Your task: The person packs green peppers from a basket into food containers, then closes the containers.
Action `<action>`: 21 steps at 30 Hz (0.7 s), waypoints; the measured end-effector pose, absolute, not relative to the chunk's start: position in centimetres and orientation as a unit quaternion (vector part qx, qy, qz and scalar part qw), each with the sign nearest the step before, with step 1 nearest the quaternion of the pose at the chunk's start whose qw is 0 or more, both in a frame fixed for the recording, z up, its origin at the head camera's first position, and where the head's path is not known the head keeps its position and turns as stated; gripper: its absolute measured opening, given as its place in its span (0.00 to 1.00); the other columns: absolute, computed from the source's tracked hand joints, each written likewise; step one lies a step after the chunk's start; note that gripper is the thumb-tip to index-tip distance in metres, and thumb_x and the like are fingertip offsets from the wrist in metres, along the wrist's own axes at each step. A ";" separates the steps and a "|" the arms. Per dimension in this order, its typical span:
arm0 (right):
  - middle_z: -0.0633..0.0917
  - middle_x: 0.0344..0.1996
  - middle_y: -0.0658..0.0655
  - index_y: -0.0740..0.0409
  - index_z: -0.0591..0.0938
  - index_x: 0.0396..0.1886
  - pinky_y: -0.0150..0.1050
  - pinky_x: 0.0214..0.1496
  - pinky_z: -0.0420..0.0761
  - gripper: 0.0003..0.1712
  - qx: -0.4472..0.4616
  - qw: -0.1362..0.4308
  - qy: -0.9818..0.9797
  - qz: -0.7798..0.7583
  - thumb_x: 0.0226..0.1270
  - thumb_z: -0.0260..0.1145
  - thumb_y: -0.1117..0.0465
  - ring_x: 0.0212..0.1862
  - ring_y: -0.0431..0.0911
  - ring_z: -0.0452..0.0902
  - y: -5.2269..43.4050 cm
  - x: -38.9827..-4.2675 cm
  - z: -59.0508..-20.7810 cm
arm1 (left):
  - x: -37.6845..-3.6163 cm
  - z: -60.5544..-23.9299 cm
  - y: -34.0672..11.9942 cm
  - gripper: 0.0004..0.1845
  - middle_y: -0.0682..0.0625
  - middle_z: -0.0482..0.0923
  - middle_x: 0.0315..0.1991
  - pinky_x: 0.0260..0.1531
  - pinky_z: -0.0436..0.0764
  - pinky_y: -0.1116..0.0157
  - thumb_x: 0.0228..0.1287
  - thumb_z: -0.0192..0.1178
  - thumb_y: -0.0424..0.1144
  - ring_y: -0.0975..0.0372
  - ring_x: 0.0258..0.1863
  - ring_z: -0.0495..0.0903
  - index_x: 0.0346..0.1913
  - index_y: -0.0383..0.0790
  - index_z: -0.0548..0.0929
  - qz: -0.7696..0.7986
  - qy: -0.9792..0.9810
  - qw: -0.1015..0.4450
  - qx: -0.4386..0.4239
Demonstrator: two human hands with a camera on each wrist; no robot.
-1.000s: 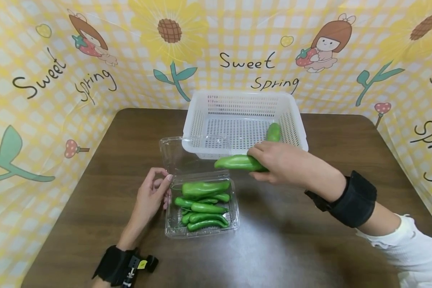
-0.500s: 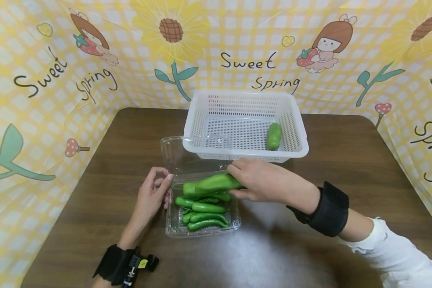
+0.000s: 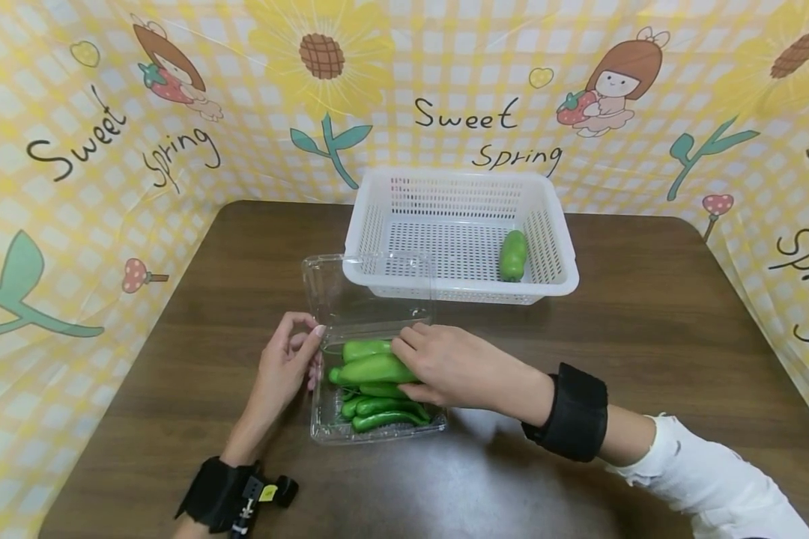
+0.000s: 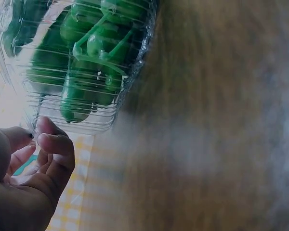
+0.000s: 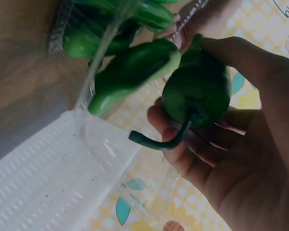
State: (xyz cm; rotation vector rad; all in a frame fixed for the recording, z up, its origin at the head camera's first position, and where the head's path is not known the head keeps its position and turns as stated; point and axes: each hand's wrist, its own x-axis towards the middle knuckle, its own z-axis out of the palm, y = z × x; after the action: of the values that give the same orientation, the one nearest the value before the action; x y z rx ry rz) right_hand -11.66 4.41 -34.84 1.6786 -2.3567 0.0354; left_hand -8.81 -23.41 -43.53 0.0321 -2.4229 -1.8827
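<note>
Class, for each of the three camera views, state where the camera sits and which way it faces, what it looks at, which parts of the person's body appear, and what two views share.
Head: worn on the head, facing forward and down at the table, white basket and clear box; both forearms, left hand and right hand show.
Left wrist: looks along the left hand at the clear box from its side; curled fingers show.
Right wrist: looks along the palm at the green pepper the right hand grips; fingers show.
Shared: all three views show the clear box of peppers.

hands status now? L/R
Left hand: holds nothing, fingertips resting on the edge of the clear clamshell box.
Right hand: grips a green pepper over the box.
</note>
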 end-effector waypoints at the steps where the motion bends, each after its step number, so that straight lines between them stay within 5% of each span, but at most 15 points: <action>1: 0.78 0.33 0.50 0.57 0.76 0.44 0.33 0.35 0.79 0.23 0.576 0.130 -0.807 0.010 0.65 0.68 0.44 0.33 0.41 0.73 4.3 -11.6 -35.0 | -8.8 -43.5 -23.4 0.14 0.38 0.74 0.21 0.09 0.76 0.57 0.76 0.54 0.46 0.57 0.11 0.74 0.53 0.40 0.69 -0.612 -0.790 0.036 0.010; 21: 0.77 0.39 0.51 0.56 0.75 0.47 0.32 0.37 0.82 0.25 0.557 0.144 -0.818 -0.004 0.64 0.67 0.42 0.39 0.42 0.75 2.4 -10.5 -37.6 | -8.8 -43.5 -23.3 0.14 0.38 0.75 0.21 0.10 0.76 0.58 0.75 0.54 0.47 0.58 0.11 0.75 0.53 0.41 0.69 -0.607 -0.794 0.034 0.011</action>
State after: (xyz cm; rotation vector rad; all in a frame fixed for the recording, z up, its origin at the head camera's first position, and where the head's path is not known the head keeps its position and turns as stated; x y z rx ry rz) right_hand -10.54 2.41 -37.62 1.6050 -2.3585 -0.0102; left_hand -8.83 -23.33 -43.48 0.0331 -2.4417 -1.8675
